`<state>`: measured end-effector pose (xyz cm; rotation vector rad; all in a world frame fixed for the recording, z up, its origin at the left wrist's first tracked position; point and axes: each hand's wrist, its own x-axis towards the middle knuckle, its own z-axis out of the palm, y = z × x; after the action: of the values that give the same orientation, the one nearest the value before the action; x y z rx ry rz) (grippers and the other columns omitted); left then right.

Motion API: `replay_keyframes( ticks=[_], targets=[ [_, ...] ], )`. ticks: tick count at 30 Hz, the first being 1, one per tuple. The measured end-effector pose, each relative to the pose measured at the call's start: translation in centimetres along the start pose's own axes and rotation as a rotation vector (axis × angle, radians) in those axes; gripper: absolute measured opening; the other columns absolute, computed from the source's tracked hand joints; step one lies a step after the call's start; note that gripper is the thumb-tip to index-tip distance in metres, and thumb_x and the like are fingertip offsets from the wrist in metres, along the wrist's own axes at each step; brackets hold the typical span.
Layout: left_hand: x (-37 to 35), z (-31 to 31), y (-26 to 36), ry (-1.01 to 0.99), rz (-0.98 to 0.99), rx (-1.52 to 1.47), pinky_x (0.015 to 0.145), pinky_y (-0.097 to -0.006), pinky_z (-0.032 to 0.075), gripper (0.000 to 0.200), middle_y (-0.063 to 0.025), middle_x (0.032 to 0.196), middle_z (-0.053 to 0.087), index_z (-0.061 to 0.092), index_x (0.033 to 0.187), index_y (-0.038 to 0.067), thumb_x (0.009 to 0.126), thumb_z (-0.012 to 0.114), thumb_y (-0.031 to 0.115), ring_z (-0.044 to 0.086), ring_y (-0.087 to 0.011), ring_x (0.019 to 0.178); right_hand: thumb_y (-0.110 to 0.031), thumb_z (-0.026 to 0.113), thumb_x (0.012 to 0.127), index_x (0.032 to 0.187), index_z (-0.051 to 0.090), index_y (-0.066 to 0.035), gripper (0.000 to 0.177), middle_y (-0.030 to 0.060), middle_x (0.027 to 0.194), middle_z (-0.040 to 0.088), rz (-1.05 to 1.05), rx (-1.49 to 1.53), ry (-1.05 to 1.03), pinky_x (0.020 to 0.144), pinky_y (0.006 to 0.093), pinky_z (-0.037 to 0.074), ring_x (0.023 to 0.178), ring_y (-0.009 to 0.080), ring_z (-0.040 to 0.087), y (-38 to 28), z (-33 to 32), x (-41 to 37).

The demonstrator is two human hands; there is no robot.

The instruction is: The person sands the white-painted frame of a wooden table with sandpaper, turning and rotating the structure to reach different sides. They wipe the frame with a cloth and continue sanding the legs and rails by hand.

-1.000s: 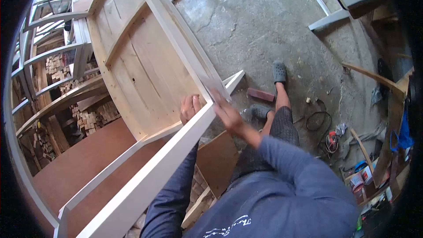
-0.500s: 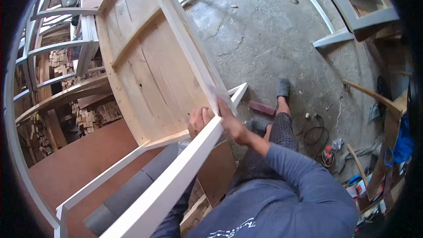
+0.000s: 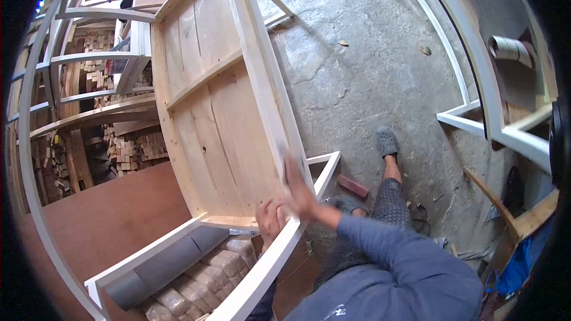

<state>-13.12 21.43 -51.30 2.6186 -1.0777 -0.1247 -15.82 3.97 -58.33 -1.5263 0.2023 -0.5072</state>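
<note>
A large unpainted wooden panel piece (image 3: 220,119) with white-primed rails lies tilted in front of me. My right hand (image 3: 299,195) presses flat on its long white side rail (image 3: 262,83), fingers pointing up the rail, with a greyish sheet of sandpaper (image 3: 285,159) blurred under the fingertips. Just below and left of it, my left hand (image 3: 270,219) grips the corner where that rail meets the curved white front rail (image 3: 267,267).
Bare concrete floor lies to the right, with a red brick (image 3: 353,186) by my grey clogs (image 3: 386,141). White frames (image 3: 476,125) stand at right. A brown board (image 3: 107,220), a grey roll (image 3: 160,267) and bagged blocks (image 3: 208,273) lie below the piece. Shelves of wood offcuts (image 3: 131,148) are at left.
My view has swung up and left, so both hands sit lower in frame. My right hand has slid along the side rail with the sandpaper. My left hand keeps its grip.
</note>
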Motion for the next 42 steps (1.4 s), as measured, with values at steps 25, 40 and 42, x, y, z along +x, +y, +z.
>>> replay_keyframes(
  ticks=[25,40,42],
  targets=[
    [56.0,2.8,-10.8,-0.009,-0.426,0.357,0.11,-0.0509,0.039,0.06,-0.0233,0.139,0.053,0.058,0.133,0.004,0.098,0.052,0.052,0.048,-0.0418,0.131,-0.049,0.067,0.088,0.158,-0.002,0.007,0.113,0.0328,0.165,-0.001,-0.141,-0.092,0.151,0.125,0.0546,0.004,0.154,0.0468,-0.001,4.9,-9.0,35.2],
    [57.4,4.6,-4.6,0.18,-0.745,0.291,0.11,-0.0534,0.031,0.052,-0.0179,0.136,0.05,0.055,0.131,0.007,0.096,0.053,0.046,0.043,-0.0389,0.131,-0.052,0.072,0.082,0.158,-0.007,0.005,0.123,0.0333,0.164,-0.005,0.097,0.045,-0.142,0.122,0.0606,0.0,0.153,0.0499,-0.007,1.2,-5.9,16.9],
    [57.5,4.6,-4.9,0.192,-0.743,0.292,0.109,-0.0532,0.031,0.05,-0.0174,0.135,0.05,0.055,0.13,0.007,0.095,0.054,0.043,0.043,-0.0386,0.13,-0.051,0.072,0.082,0.159,-0.004,0.004,0.122,0.0299,0.166,-0.004,-0.03,-0.029,-0.028,0.123,0.0589,0.0,0.154,0.0466,-0.007,4.0,-9.2,31.7]
  ],
)
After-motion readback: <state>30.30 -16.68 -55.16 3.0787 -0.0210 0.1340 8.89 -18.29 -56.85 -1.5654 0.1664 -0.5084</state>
